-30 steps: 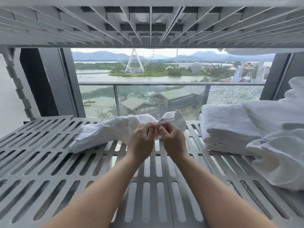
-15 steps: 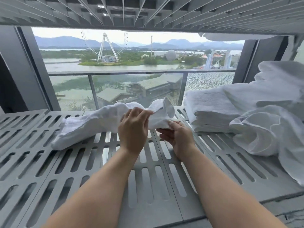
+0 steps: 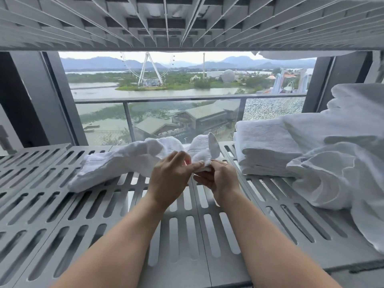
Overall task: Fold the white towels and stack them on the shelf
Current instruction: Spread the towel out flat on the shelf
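Note:
A crumpled white towel [image 3: 126, 161] lies stretched across the grey slotted shelf [image 3: 62, 204], running from the left toward the middle. My left hand [image 3: 170, 179] and my right hand [image 3: 222, 181] meet at its right end, both pinching the towel's edge between fingers and thumbs. A free corner of the towel stands up just behind my hands. A stack of folded white towels [image 3: 264, 148] rests on the shelf to the right of my hands.
A heap of loose white towels [image 3: 340, 163] fills the shelf's right side, spilling toward its front edge. Another slotted shelf [image 3: 187, 23] hangs close overhead. A window with a glass railing [image 3: 166, 117] is behind the shelf.
My hands stay joined on the towel's right end; the left hand's fingers have come down from on top of the cloth to pinch the edge. The view has shifted a little.

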`<act>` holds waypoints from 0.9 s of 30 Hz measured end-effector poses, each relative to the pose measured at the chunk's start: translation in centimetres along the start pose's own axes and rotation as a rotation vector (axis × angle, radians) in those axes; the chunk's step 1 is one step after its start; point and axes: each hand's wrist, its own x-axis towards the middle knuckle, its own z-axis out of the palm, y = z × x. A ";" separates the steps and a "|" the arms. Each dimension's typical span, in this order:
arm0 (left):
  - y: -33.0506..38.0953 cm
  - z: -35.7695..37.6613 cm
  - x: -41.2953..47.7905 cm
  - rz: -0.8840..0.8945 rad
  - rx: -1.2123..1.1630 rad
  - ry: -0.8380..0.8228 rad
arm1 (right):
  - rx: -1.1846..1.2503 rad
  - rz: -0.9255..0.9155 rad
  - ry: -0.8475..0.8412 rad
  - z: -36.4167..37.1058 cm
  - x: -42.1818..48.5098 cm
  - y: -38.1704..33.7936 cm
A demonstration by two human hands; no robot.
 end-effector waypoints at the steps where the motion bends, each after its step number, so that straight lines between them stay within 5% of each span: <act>1: 0.0 0.0 -0.1 0.006 0.004 0.002 | -0.008 0.005 0.002 0.0 0.1 0.0; 20: 0.5 0.3 0.0 0.014 -0.036 0.022 | -0.175 -0.023 0.021 0.1 0.0 -0.5; 27: 0.8 0.7 0.0 -0.009 0.059 0.050 | -0.119 0.208 -0.050 0.3 -0.3 0.0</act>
